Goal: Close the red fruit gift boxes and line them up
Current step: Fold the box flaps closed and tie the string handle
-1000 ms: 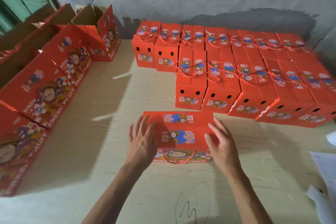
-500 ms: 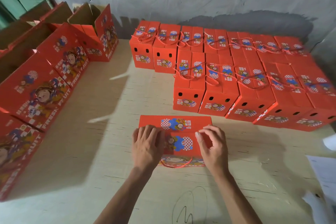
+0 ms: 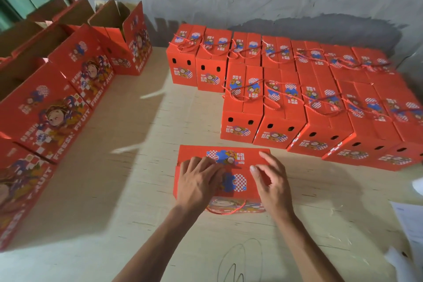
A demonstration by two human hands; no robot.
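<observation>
Fingers of the left hand [image 3: 198, 182] lie nearly flat, pressing the top of the red printed cardboard gift box [image 3: 238, 167] on the pale wooden table [image 3: 137, 190]. Right hand [image 3: 272, 183] hovers loosely curled over its right end, gripping nothing. Closed red boxes [image 3: 286, 98] stand in rows beyond.

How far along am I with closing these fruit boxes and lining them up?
Done: two rows of closed boxes stand lined up along the wall on the right. In hand: one box in front of you, the left hand pressing its top flaps and the right hand over its right end. Left: that box must join the rows, and the open boxes on the left need closing.
</observation>
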